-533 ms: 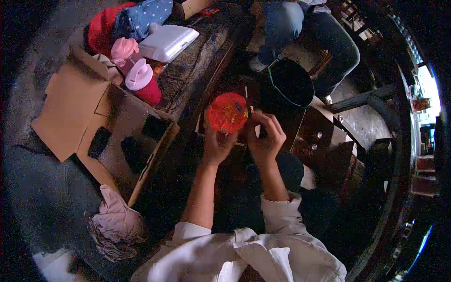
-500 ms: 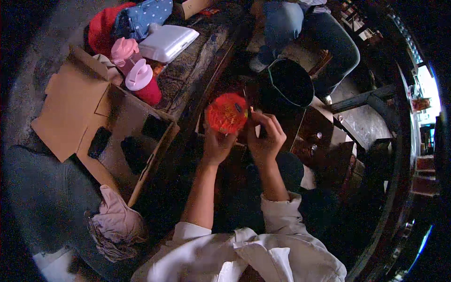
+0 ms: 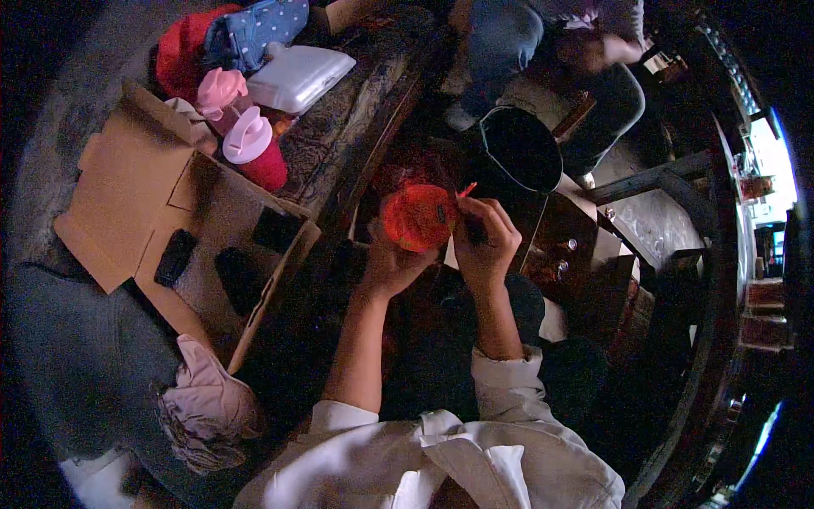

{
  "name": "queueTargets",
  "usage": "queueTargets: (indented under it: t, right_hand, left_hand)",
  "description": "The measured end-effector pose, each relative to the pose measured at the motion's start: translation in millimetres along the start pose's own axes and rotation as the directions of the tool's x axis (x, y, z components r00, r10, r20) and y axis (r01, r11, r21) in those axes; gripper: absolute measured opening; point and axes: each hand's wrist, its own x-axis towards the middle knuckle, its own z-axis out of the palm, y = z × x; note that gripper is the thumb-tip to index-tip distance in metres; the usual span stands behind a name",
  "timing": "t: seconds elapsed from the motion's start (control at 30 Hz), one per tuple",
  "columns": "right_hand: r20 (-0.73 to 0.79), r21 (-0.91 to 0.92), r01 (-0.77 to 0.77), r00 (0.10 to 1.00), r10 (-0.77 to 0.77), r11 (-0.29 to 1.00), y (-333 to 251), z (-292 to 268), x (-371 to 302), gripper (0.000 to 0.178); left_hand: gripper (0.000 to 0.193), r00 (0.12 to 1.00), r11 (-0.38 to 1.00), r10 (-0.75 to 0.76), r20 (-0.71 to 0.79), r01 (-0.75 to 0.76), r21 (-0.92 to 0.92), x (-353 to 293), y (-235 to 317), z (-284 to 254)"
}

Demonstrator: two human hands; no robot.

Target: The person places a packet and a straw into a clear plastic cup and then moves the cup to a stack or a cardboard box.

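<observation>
My left hand (image 3: 392, 265) is wrapped round the underside of a bright red, round-topped object (image 3: 418, 219). A small dark patch marks its right side; its exact kind is not plain. Close beside it, my right hand (image 3: 485, 242) has thumb and fingers pinched together on a thin orange-red strip (image 3: 467, 191) that sticks up past the fingertips. Whether the strip is joined to the red object I cannot tell. Both hands are held out in front of my body, and the area under them is too dark to make out.
On the left lies an open cardboard box (image 3: 127, 195) with dark items inside. Beyond it stand a pink-lidded cup (image 3: 248, 136), another pink cup (image 3: 222, 92) and a white foam container (image 3: 301, 78). A black bucket (image 3: 521, 148) stands ahead, near a seated person's legs (image 3: 504, 42).
The red object and my left hand have shifted slightly right and nearer to me. An orange-red strip now shows at my right fingertips. Another person's hand has appeared at the top right.
</observation>
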Motion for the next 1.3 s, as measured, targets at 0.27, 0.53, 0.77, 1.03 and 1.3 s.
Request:
queueTargets:
  t: [0.27, 0.53, 0.77, 1.03, 1.3]
  right_hand:
    - [0.051, 0.037, -0.009, 0.999, 0.007, 0.999, 11.0, 0.8, -4.9, 0.038]
    - [0.009, 0.041, -0.027, 1.000, 0.026, 0.999, 7.5, -3.6, -7.7, 0.035]
    - [-0.024, -0.053, 0.057, 0.998, -0.058, 0.997, 6.1, -1.4, -7.0, 0.014]
    - [0.017, -0.157, 0.285, 0.958, -0.286, 0.946, 6.7, -0.6, -3.3, 0.022]
    - [0.177, -0.026, 0.135, 0.976, -0.128, 0.991, 7.4, -6.6, 10.4, 0.020]
  left_hand:
    - [0.053, 0.999, 0.997, -0.034, 0.010, 0.035, -0.074, 2.5, -2.1, 4.4]
    - [0.055, 0.990, 0.977, -0.115, -0.076, 0.099, -0.186, 1.6, 2.0, 5.1]
    - [0.057, 0.999, 0.993, 0.045, -0.010, -0.044, 0.113, 6.4, 18.7, -3.7]
    - [0.059, 0.993, 0.993, -0.111, -0.043, 0.112, 0.025, 3.6, 10.4, -3.4]
    - [0.063, 0.999, 0.986, -0.045, -0.027, 0.049, 0.162, 3.9, 11.4, -5.4]
